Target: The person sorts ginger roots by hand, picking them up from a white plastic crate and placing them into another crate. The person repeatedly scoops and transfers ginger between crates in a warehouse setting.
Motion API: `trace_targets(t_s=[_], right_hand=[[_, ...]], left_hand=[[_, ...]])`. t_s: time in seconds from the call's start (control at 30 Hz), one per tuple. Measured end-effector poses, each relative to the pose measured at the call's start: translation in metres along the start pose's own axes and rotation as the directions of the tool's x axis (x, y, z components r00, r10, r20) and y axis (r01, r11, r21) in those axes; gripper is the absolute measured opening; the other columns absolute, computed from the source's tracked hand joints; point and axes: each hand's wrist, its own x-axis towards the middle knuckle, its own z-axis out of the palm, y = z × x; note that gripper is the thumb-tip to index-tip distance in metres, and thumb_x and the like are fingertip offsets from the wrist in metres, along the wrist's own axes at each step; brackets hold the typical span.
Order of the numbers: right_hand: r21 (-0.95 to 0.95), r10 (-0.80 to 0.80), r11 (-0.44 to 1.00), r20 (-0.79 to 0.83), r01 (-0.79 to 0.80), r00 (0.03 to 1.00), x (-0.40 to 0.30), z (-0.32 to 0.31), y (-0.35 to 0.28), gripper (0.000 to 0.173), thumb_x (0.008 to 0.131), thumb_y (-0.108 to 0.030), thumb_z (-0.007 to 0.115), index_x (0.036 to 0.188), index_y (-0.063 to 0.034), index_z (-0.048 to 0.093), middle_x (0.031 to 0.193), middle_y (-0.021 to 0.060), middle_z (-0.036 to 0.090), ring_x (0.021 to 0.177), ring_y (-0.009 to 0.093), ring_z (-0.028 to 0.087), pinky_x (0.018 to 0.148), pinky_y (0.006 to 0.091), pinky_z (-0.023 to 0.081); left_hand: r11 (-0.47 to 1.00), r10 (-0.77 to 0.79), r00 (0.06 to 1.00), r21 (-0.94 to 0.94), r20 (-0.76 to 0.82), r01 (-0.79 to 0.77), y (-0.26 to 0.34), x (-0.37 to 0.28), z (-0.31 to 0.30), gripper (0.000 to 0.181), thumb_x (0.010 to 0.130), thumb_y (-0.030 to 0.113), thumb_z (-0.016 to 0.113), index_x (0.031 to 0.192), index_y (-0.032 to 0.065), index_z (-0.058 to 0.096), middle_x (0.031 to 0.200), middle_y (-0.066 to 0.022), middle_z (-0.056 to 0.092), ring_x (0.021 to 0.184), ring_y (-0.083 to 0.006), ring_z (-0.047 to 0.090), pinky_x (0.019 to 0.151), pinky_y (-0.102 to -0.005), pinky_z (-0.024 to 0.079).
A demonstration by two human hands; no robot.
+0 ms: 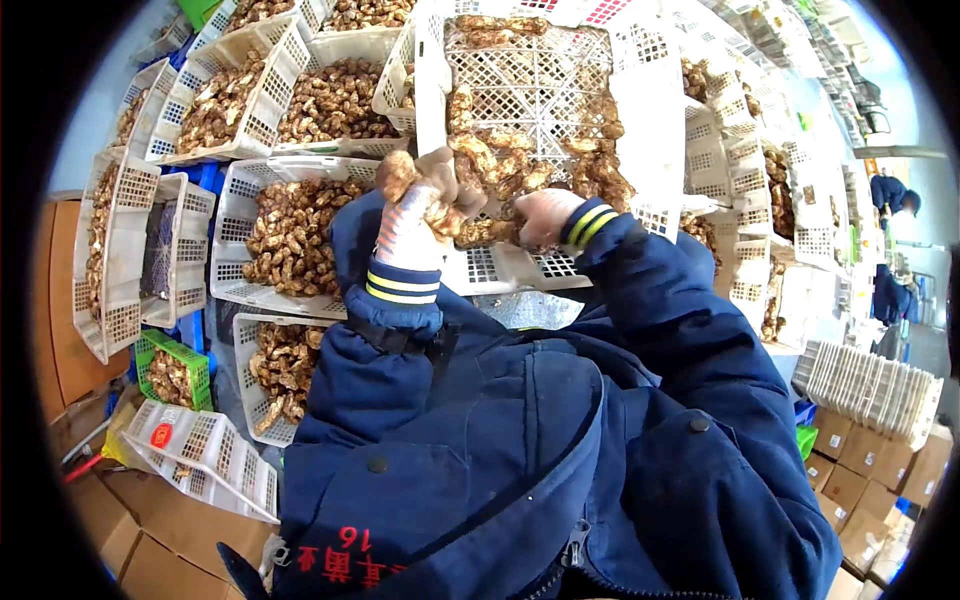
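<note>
My left hand (pixel 424 199), in a pale knit glove with greyish fingers, is closed around brown mushrooms that look like matsutake. One round mushroom (pixel 396 176) sticks out at the hand's left side. My right hand (pixel 551 216) curls over a mushroom (pixel 517 217) at the near side of a white plastic crate (pixel 646 150); its fingertips are partly hidden. Inside this crate, mushrooms (pixel 600 180) lie along the sides and in a thick cluster at the near end. The lattice bottom (pixel 525 82) shows through the middle.
To the left stand several white crates of mushrooms (pixel 296 232) and a small green basket (pixel 172 375). More filled crates (pixel 780 187) line the right. Stacked crates (pixel 870 390) rest above cardboard boxes (pixel 862 465). A person in dark clothing (pixel 892 195) is far off at right.
</note>
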Motion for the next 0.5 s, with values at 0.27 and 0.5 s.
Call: trace_targets(t_s=[0.27, 0.5], right_hand=[[0.698, -0.221, 0.492, -0.479, 0.521, 0.850, -0.090, -0.077, -0.010, 0.047, 0.086, -0.027, 0.065, 0.121, 0.0031, 0.055, 0.104, 0.0084, 0.065, 0.098, 0.014, 0.058, 0.089, 0.0261, 0.045], [-0.217, 0.222, 0.910, -0.463, -0.353, 0.858, -0.069, -0.058, 0.082, 0.039, 0.082, -0.033, 0.057, 0.109, -0.0060, 0.063, 0.096, 0.0230, 0.065, 0.089, 0.036, 0.064, 0.079, 0.0431, 0.051]], left_hand=[[0.981, -0.097, 0.961, -0.136, 0.259, 0.135, 0.001, -0.011, 0.033, 0.051, 0.087, 0.016, 0.059, 0.134, 0.0045, 0.044, 0.126, -0.0142, 0.055, 0.111, -0.0300, 0.058, 0.097, -0.0540, 0.046], [0.999, -0.048, 0.987, 0.006, 0.156, 0.047, 0.000, -0.010, 0.035, 0.042, 0.092, 0.022, 0.057, 0.127, 0.0005, 0.048, 0.110, -0.0168, 0.062, 0.103, -0.0330, 0.062, 0.082, -0.0426, 0.056]])
